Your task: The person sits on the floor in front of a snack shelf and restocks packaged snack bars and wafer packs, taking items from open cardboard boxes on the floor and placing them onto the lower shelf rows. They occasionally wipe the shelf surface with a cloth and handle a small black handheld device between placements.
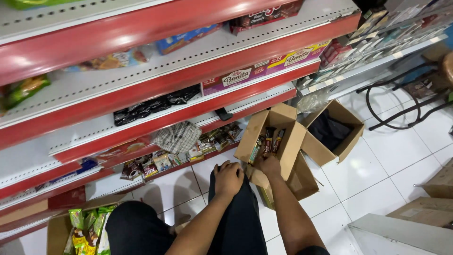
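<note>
My left hand [228,178] rests on my knee, which is covered in dark trousers, with the fingers curled and nothing in it. My right hand [267,164] reaches into an open cardboard box [293,137] on the white floor and grips several slim snack bars [268,140] that stand upright inside it. The box leans against a second, flattened carton below it. In front of my knee runs the bottom shelf [141,182] of a red and white store rack, lined with small snack packets [163,161].
Another open cardboard box [347,144] with dark contents stands to the right. A box of green and yellow packets [87,231] sits at lower left. A checked cloth [178,137] lies on a shelf. Black chair legs [391,111] and more cartons [427,210] stand at right.
</note>
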